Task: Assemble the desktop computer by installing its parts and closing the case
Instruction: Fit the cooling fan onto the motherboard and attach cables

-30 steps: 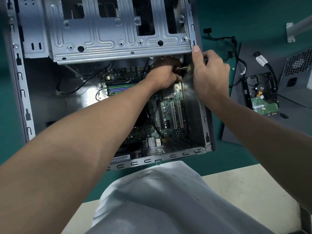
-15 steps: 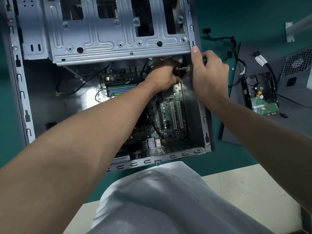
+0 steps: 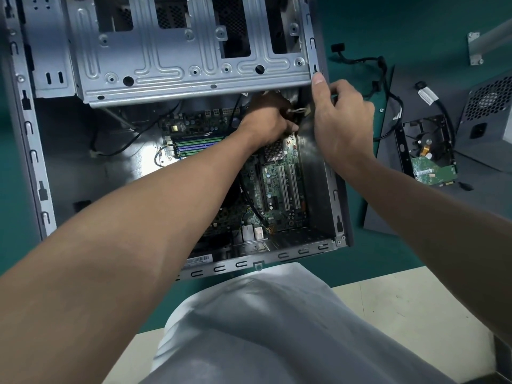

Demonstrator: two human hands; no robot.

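Item: computer case (image 3: 33,156), open, lying flat on a green mat (image 3: 401,20), centre and left of the scene.
- Drive cage (image 3: 180,59): bare metal, spanning the far part of the case.
- Motherboard (image 3: 279,187): seated on the case floor, near of the cage, with slots and a heatsink showing.
- Left hand (image 3: 267,120): reaches in just under the cage's near edge, fingers curled round thin wires that end in a pale connector (image 3: 304,110).
- Right hand (image 3: 340,126): grips the case's right wall, thumb (image 3: 318,79) upright against the rail at the cage corner, fingers curled over the outer side.

Other items, right of the case:
- Hard drive (image 3: 428,156): circuit board up, resting on a dark side panel (image 3: 388,212).
- Power supply (image 3: 490,120): at the right edge.
- Black cable bundle (image 3: 360,60): loose on the mat, far right of the case.

Near edge: grey garment (image 3: 263,328) of the person.
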